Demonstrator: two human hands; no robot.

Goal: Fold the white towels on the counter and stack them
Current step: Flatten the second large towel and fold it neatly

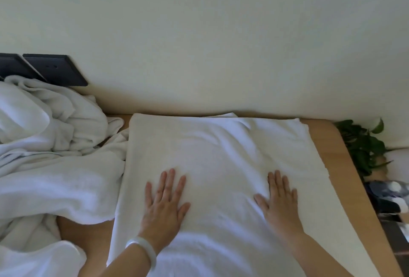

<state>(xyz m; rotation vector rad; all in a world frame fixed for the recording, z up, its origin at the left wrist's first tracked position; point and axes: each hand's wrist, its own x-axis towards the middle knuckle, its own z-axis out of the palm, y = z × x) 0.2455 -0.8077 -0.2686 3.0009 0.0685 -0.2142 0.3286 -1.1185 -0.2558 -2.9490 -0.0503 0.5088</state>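
A large white towel [221, 150] lies spread flat on the wooden counter [345, 179], its far edge near the wall, with a second layer's edge showing along its right side. My left hand [164, 201] presses flat on the towel's near left part, fingers straight and spread; a pale bangle circles that wrist. My right hand [280, 201] presses flat on the towel's near right part, fingers straight. To the left sits a heap of crumpled white towels [51, 143], its edge touching the flat towel's left side.
A cream wall stands right behind the counter. Two dark socket plates [55, 69] are on the wall above the heap. Past the counter's rounded right edge are a green leafy plant [363, 146] and dark objects [387, 197] lower down.
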